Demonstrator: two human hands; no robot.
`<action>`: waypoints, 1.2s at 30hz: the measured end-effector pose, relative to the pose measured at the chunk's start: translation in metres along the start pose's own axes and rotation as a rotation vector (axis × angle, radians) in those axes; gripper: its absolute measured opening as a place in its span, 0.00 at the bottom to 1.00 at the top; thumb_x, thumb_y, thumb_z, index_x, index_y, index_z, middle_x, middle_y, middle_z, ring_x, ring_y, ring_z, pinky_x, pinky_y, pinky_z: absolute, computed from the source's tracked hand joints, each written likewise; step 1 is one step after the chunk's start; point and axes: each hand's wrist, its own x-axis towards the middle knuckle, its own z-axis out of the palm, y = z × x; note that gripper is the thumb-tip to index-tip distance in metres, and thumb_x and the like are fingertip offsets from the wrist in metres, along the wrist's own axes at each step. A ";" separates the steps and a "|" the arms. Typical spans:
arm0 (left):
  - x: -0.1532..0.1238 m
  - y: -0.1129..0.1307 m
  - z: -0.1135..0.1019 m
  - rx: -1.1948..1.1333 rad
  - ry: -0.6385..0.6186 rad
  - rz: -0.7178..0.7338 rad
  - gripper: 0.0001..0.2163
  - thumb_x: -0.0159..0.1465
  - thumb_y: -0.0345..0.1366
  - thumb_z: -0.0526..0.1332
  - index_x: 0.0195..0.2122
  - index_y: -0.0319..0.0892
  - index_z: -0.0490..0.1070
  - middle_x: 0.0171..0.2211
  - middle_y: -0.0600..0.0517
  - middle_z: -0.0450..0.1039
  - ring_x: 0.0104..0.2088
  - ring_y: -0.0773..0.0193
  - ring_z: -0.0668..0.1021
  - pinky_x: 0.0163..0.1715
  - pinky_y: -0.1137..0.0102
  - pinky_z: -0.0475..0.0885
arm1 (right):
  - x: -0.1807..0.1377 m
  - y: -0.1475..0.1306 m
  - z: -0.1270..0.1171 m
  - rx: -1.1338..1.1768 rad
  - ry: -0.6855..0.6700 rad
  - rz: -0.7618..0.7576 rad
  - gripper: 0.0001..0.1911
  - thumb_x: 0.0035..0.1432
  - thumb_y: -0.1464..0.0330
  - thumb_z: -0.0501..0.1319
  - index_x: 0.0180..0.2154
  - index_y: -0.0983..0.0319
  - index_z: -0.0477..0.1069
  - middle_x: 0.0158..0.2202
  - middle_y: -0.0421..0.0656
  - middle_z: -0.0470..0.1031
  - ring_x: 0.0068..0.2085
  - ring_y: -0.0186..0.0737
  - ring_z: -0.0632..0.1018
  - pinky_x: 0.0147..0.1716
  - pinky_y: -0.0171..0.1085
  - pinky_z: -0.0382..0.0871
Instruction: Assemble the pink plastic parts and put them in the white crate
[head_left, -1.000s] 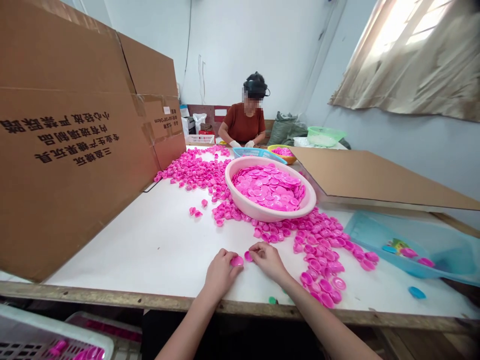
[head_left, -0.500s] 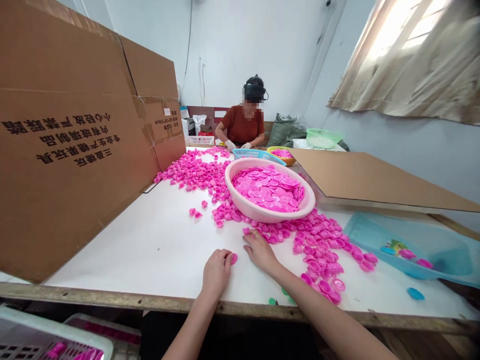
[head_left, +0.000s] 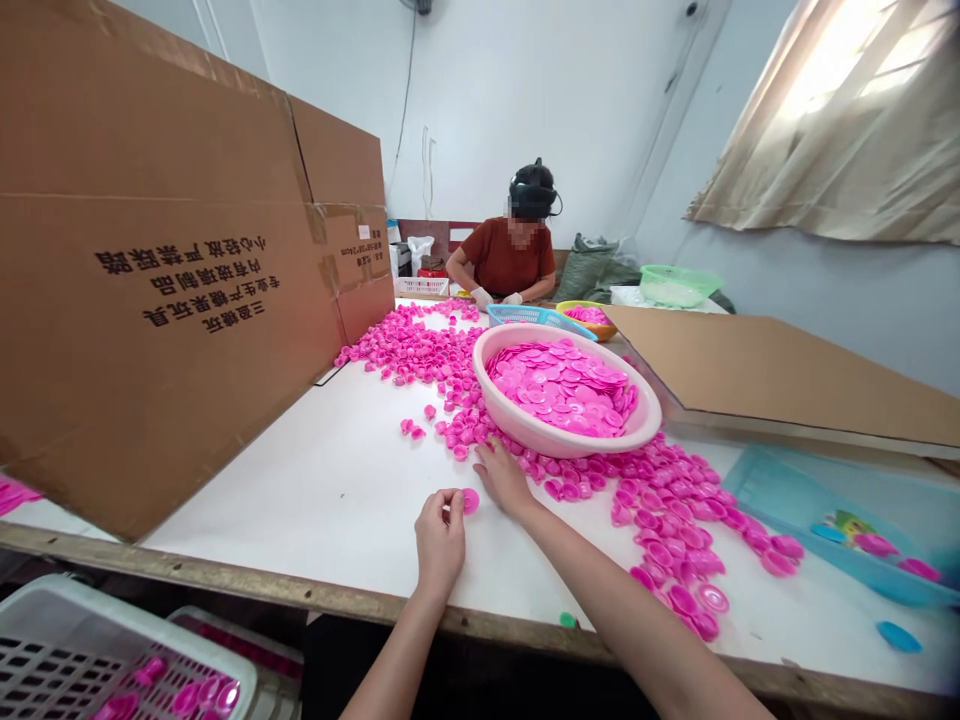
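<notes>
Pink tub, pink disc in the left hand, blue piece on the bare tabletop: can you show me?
Pink tub [head_left: 525,428]: head view, front wall.
Pink disc [head_left: 471,501]: head view, round face.
Blue piece [head_left: 898,637]: head view, middle of its surface.

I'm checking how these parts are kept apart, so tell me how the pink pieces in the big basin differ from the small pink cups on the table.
Shape: the basin pieces are flat, round discs; the cups are hollow.
Placement: the basin pieces are heaped inside the pale pink basin; the cups lie spread over the white tabletop.
Both are bright pink and numerous.
</notes>
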 end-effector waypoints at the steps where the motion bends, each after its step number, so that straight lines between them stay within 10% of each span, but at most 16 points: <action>1: 0.000 -0.001 -0.001 -0.025 0.017 -0.033 0.13 0.60 0.44 0.49 0.31 0.41 0.67 0.27 0.53 0.69 0.26 0.68 0.69 0.29 0.74 0.63 | 0.003 -0.001 0.002 -0.007 0.014 0.016 0.15 0.57 0.70 0.50 0.47 0.61 0.62 0.55 0.50 0.53 0.49 0.45 0.64 0.43 0.38 0.59; 8: 0.003 -0.003 -0.005 -0.152 0.073 -0.153 0.16 0.58 0.47 0.50 0.30 0.40 0.68 0.24 0.54 0.68 0.23 0.69 0.68 0.26 0.75 0.63 | -0.003 0.006 -0.015 0.113 0.081 0.066 0.16 0.56 0.72 0.50 0.48 0.63 0.61 0.47 0.50 0.63 0.42 0.42 0.68 0.38 0.36 0.61; 16: 0.004 -0.005 -0.002 -0.332 0.000 -0.227 0.17 0.55 0.49 0.54 0.31 0.38 0.68 0.23 0.52 0.68 0.22 0.69 0.70 0.23 0.74 0.66 | -0.066 0.001 -0.029 0.477 -0.140 0.003 0.08 0.50 0.70 0.56 0.30 0.64 0.72 0.30 0.44 0.71 0.31 0.36 0.71 0.32 0.33 0.63; 24: -0.002 0.023 -0.004 -0.195 -0.214 0.240 0.10 0.56 0.41 0.56 0.29 0.40 0.71 0.29 0.50 0.69 0.31 0.66 0.72 0.33 0.72 0.68 | -0.067 -0.010 -0.060 1.271 -0.342 0.334 0.13 0.52 0.64 0.56 0.34 0.68 0.67 0.21 0.40 0.68 0.20 0.30 0.70 0.18 0.29 0.63; 30: 0.010 0.007 0.003 -0.089 -0.343 -0.106 0.19 0.50 0.44 0.61 0.41 0.40 0.66 0.33 0.49 0.69 0.22 0.69 0.72 0.22 0.75 0.67 | -0.067 -0.002 -0.043 1.196 -0.313 0.416 0.11 0.47 0.73 0.61 0.35 0.68 0.65 0.20 0.40 0.70 0.20 0.33 0.73 0.18 0.30 0.66; 36: 0.018 -0.009 0.008 0.062 -0.425 -0.084 0.13 0.50 0.42 0.60 0.33 0.39 0.70 0.27 0.50 0.72 0.25 0.66 0.74 0.27 0.73 0.66 | -0.061 0.003 -0.023 1.125 -0.351 0.482 0.07 0.47 0.74 0.62 0.31 0.69 0.67 0.20 0.42 0.72 0.19 0.32 0.72 0.19 0.29 0.67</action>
